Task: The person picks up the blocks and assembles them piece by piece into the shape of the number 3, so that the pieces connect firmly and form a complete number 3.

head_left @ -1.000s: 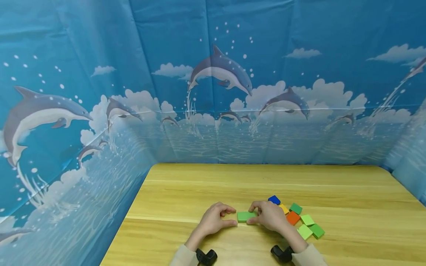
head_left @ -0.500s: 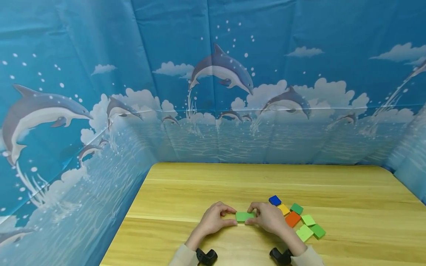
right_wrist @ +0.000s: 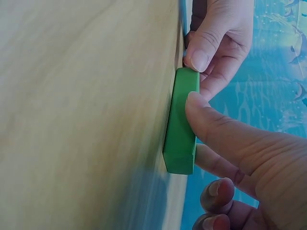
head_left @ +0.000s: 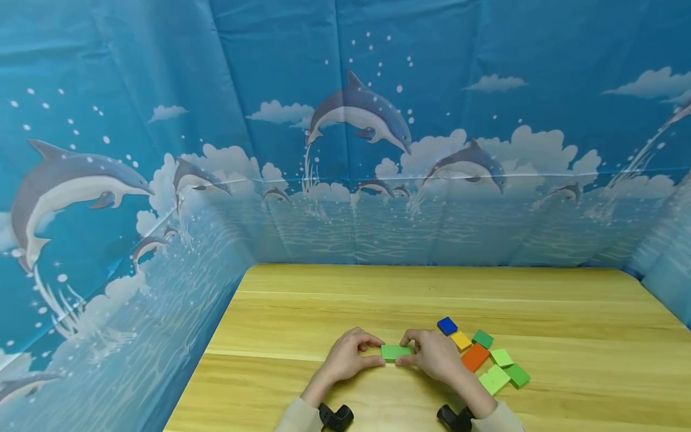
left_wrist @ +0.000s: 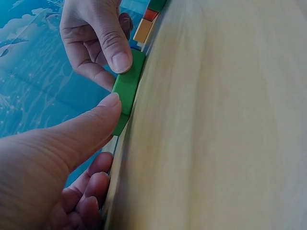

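Note:
A flat rectangular green block [head_left: 396, 353] lies on the wooden table between both hands, its long side running left to right. My right hand [head_left: 436, 354] pinches it toward its right end, thumb on the near side and index finger behind. At the left end, my left hand [head_left: 348, 355] has its thumb and index finger closed on the block's corners. In the left wrist view both thumbs lie along one side of the green block [left_wrist: 128, 88]. The right wrist view shows the right thumb pressed on the block's [right_wrist: 180, 124] side, other fingers curled below.
Right of my right hand lies a loose group of blocks: blue [head_left: 447, 326], yellow [head_left: 461, 341], orange-red [head_left: 475, 357], dark green [head_left: 483, 338] and several lighter greens, including a lime block [head_left: 494, 379]. A dolphin-printed curtain [head_left: 345, 228] hangs behind the wooden table [head_left: 302, 300].
The right hand has shifted slightly left with the green block, bringing its left end between the left hand's fingertips. The left hand has stayed nearly still.

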`<control>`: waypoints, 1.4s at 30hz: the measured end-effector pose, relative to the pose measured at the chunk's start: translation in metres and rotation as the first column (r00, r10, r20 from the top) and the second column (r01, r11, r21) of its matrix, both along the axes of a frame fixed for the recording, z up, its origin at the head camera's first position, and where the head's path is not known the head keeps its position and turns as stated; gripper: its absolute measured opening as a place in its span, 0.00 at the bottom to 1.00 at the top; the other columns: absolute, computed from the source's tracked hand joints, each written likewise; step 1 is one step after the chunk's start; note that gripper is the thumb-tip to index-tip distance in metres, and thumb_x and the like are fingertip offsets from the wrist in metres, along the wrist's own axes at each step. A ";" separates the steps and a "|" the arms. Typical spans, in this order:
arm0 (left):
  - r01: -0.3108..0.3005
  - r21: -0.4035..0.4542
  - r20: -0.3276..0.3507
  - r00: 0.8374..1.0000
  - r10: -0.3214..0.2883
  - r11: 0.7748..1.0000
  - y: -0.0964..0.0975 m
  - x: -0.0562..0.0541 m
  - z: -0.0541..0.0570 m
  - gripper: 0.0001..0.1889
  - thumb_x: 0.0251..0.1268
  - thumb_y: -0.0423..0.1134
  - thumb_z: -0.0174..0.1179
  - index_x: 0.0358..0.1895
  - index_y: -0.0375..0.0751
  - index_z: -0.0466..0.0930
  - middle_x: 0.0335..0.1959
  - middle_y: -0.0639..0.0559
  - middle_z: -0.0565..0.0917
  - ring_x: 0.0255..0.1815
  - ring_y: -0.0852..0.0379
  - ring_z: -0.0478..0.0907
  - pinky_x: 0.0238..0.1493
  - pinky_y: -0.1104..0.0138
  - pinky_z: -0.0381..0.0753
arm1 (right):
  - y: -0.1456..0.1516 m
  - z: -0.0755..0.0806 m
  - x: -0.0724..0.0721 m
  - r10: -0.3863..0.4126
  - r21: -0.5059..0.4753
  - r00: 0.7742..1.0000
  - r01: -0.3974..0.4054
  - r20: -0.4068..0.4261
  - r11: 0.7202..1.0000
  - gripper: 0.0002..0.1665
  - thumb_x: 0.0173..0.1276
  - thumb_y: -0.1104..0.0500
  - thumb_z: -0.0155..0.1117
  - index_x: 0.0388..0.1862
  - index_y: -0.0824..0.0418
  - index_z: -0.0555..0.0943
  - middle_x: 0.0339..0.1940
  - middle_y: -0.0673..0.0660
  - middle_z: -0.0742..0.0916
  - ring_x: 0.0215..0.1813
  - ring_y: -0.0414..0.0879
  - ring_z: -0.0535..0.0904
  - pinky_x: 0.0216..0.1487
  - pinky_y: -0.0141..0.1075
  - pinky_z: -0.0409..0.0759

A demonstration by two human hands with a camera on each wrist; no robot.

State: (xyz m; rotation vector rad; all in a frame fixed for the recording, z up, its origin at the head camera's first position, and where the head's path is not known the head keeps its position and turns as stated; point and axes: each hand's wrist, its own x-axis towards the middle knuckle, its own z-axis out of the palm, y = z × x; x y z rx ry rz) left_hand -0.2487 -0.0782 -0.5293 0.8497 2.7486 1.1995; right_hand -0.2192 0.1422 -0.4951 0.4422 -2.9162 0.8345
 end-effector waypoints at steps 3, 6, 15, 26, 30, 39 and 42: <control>-0.002 -0.002 0.014 1.000 0.002 1.000 0.000 0.000 0.000 0.18 0.52 0.55 0.68 0.46 0.56 0.85 0.33 0.65 0.73 0.31 0.65 0.66 0.32 0.71 0.67 | 0.000 0.000 0.000 0.000 -0.006 1.000 0.000 0.001 1.000 0.16 0.46 0.46 0.78 0.32 0.47 0.83 0.15 0.41 0.73 0.15 0.37 0.65 0.15 0.31 0.61; -0.004 -0.007 0.027 1.000 0.004 1.000 0.000 0.001 0.001 0.18 0.52 0.56 0.68 0.47 0.57 0.85 0.33 0.66 0.73 0.31 0.66 0.65 0.33 0.70 0.67 | 0.000 -0.001 0.000 0.003 -0.004 1.000 -0.003 -0.003 1.000 0.16 0.46 0.46 0.78 0.32 0.47 0.83 0.15 0.41 0.72 0.15 0.37 0.65 0.15 0.31 0.61; 0.001 -0.012 0.013 1.000 -0.001 1.000 -0.001 0.001 0.001 0.18 0.53 0.54 0.68 0.47 0.56 0.85 0.33 0.65 0.73 0.31 0.65 0.66 0.33 0.71 0.67 | 0.001 -0.002 0.001 0.026 -0.009 0.999 -0.026 -0.040 1.000 0.17 0.47 0.44 0.76 0.33 0.48 0.83 0.14 0.40 0.71 0.13 0.36 0.63 0.14 0.30 0.58; 0.014 0.000 0.011 1.000 -0.014 1.000 0.000 0.001 0.000 0.17 0.55 0.55 0.66 0.47 0.56 0.84 0.34 0.65 0.74 0.31 0.66 0.66 0.34 0.71 0.68 | 0.026 0.007 -0.007 0.045 -0.093 0.999 -0.042 0.023 0.995 0.16 0.56 0.44 0.71 0.39 0.52 0.85 0.11 0.43 0.71 0.12 0.37 0.61 0.14 0.30 0.56; 0.014 -0.001 0.006 1.000 -0.014 1.000 0.000 0.001 0.000 0.17 0.56 0.55 0.66 0.48 0.57 0.84 0.34 0.66 0.74 0.31 0.66 0.66 0.34 0.71 0.68 | 0.041 0.012 -0.010 -0.027 -0.110 0.998 0.032 0.052 0.993 0.18 0.59 0.44 0.69 0.41 0.54 0.85 0.13 0.46 0.72 0.12 0.39 0.61 0.14 0.31 0.56; 0.017 0.012 -0.006 1.000 -0.017 1.000 -0.001 0.001 -0.001 0.16 0.56 0.53 0.66 0.48 0.56 0.84 0.33 0.64 0.73 0.30 0.65 0.65 0.33 0.70 0.66 | 0.064 0.014 -0.016 -0.138 -0.075 0.988 0.143 0.067 0.987 0.21 0.60 0.45 0.69 0.45 0.57 0.84 0.18 0.48 0.73 0.18 0.43 0.64 0.19 0.34 0.56; 0.014 0.014 0.001 1.000 -0.014 1.000 0.000 0.000 -0.001 0.16 0.56 0.54 0.66 0.48 0.56 0.84 0.34 0.64 0.74 0.30 0.65 0.66 0.33 0.70 0.67 | 0.070 0.013 -0.017 -0.177 -0.054 0.981 0.182 0.076 0.982 0.24 0.60 0.44 0.69 0.47 0.58 0.83 0.20 0.49 0.74 0.19 0.44 0.66 0.19 0.35 0.59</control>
